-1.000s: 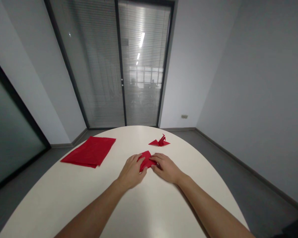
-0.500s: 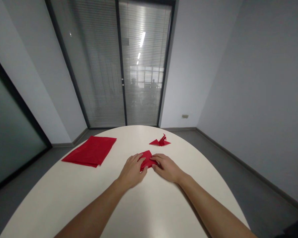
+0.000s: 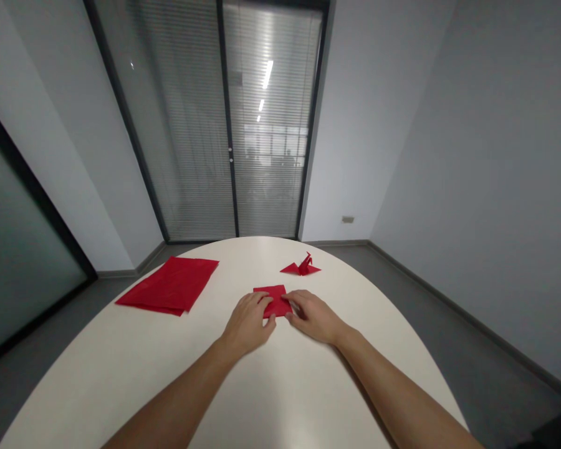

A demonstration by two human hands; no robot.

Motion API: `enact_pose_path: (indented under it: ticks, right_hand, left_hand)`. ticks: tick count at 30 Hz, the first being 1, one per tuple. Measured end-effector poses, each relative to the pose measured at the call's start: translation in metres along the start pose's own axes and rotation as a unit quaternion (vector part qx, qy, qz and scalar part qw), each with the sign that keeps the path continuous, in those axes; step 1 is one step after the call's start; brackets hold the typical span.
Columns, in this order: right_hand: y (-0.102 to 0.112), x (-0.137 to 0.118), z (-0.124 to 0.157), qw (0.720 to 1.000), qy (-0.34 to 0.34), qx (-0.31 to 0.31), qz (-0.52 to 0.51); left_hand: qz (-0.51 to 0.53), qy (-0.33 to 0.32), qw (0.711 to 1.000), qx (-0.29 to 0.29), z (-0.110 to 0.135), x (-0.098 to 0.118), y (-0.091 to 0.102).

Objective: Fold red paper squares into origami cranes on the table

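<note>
A small folded square of red paper point(image 3: 277, 302) lies flat on the white table in front of me. My left hand point(image 3: 249, 317) covers its left part, fingers bent over the top and thumb at the near edge. From the other side, my right hand point(image 3: 314, 317) grips the right edge, with fingertips on top and thumb low at the near right corner. The paper's left side is partly hidden under my left fingers. Just beyond it stands a finished red paper crane point(image 3: 303, 267), wings spread, touched by neither hand.
Larger sheets of red paper point(image 3: 171, 285) lie stacked at the left of the round white table point(image 3: 262, 386). Past the table's far edge are a glass partition with blinds point(image 3: 271, 187) and a grey wall with a socket plate point(image 3: 348, 219).
The folded paper has turned between my hands: a corner pointed away from me before, and now a straight edge faces away. My hands have hardly shifted.
</note>
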State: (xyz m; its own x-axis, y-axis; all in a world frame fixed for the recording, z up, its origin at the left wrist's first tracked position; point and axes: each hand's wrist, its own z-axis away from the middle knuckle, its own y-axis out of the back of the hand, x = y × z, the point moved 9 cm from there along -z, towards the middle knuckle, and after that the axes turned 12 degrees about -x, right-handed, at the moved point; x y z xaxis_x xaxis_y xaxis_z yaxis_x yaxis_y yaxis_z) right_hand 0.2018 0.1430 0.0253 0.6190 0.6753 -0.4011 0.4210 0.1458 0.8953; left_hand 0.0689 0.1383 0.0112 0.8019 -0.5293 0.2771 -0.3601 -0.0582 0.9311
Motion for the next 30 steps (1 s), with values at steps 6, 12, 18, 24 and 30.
enact_pose_path:
  ticks: [6, 12, 18, 24, 30]
  right_hand:
    - [0.001, 0.000, 0.000, 1.000, -0.007, -0.001, -0.005]
    - [0.002, -0.004, -0.002, 1.000, 0.000, -0.001, -0.009]
    - [0.006, -0.004, 0.000, 1.000, 0.011, 0.004, -0.015]
    - [0.001, 0.009, 0.000, 1.000, -0.017, 0.012, -0.020]
    - [-0.001, 0.020, 0.001, 0.997, -0.060, 0.030, -0.032]
  left_hand:
    - [0.014, -0.005, 1.000, 0.008, 0.001, -0.001, -0.002]
    - [0.030, -0.025, 0.999, -0.007, 0.000, 0.005, -0.001]
    - [0.038, -0.019, 0.999, -0.011, -0.001, 0.004, 0.001]
    - [0.043, -0.019, 0.999, -0.020, -0.002, 0.004, -0.002]
    - [0.083, -0.020, 0.996, -0.024, 0.000, 0.004, -0.003]
